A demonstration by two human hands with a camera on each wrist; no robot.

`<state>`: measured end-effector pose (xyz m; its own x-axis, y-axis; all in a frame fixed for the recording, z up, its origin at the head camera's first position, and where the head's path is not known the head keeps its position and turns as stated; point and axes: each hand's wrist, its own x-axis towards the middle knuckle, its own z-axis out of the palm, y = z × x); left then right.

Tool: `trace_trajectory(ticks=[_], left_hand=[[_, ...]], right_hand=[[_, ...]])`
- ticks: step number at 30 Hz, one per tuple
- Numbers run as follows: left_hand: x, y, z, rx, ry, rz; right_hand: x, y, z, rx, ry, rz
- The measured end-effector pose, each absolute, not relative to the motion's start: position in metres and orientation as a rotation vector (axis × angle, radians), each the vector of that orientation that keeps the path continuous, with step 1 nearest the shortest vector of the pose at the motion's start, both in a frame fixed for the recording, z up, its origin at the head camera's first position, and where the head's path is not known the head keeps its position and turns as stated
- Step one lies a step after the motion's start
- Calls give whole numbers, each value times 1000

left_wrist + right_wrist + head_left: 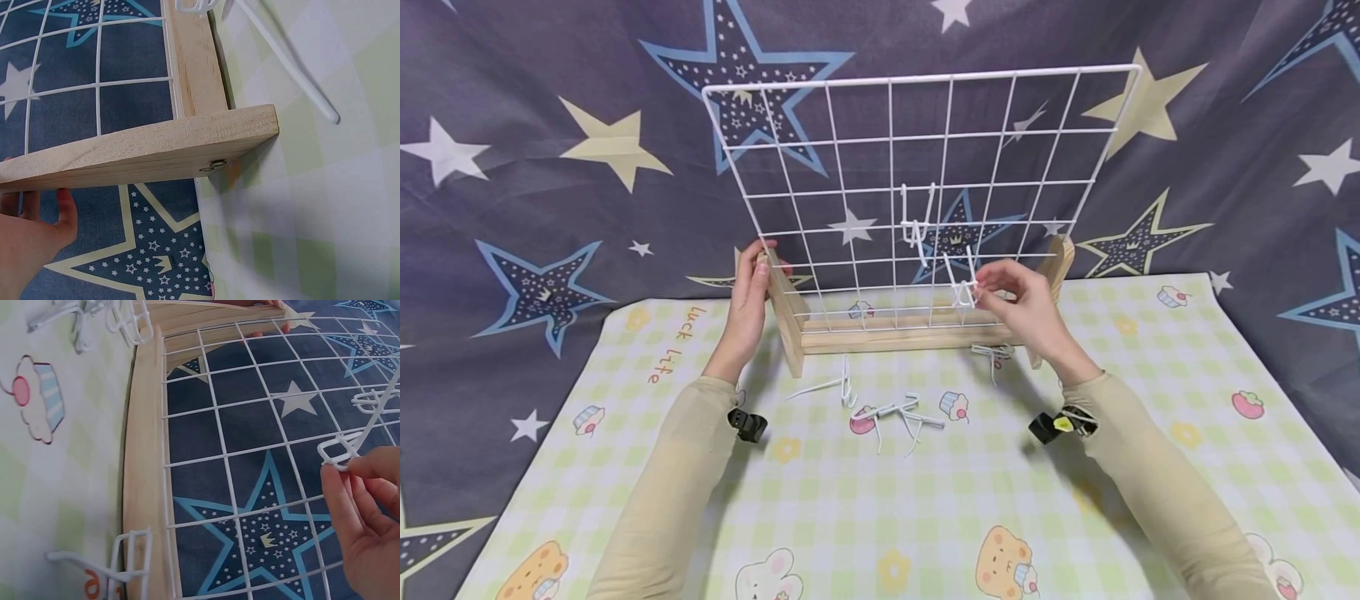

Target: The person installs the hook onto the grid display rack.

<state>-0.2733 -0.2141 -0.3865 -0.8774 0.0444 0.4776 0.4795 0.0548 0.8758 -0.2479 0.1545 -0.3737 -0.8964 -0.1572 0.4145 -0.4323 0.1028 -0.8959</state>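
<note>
A white wire grid (891,133) stands in a pale wooden stand (910,340), leaning back. My left hand (747,300) grips the stand's left side post (787,321), thumb at the front and fingers behind. In the left wrist view that post (156,149) crosses above the left hand (37,240). My right hand (1028,310) pinches a white wire hook (962,293) at the lower grid, right of centre. In the right wrist view the thumb and fingertips hold this hook (340,450) by its looped end. Another wire hook (916,232) hangs on the grid, up and to the left.
Several loose white hooks (898,412) lie on the checked tablecloth (850,500) before the stand. One hook (992,353) lies close to the stand's base at right, another (847,383) toward the left. Behind the grid hangs a dark star-patterned cloth (625,75).
</note>
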Motion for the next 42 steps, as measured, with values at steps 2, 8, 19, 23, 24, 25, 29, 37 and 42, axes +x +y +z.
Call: trace_trajectory(ticks=[2, 8, 19, 23, 24, 25, 29, 37, 42], left_hand=[[-273, -215, -387, -525, -2015, -1890], [-272, -215, -386, -518, -2010, -1901], [-272, -214, -385, -504, -2018, -1900], [-271, -213, -385, -507, -2033, -1885], [-271, -213, -385, -508, -2031, -1884], [-271, -213, -384, -510, -2029, -1882], [-272, -213, -385, -530, -2011, -1894], [-273, -214, -387, -543, -1997, -1916], [-273, -213, -386, -538, -1994, -1920]], right_hand=[[-249, 153, -373, 577, -2145, 1882], [-253, 147, -373, 506, -2109, 1915], [-256, 143, -381, 460, -2107, 1931], [-256, 142, -387, 446, -2126, 1937], [-256, 142, -388, 451, -2126, 1942], [-256, 141, -389, 459, -2124, 1944], [-255, 140, -393, 485, -2117, 1945], [-254, 137, -397, 459, -2110, 1984], [-251, 138, -397, 449, -2118, 1954]])
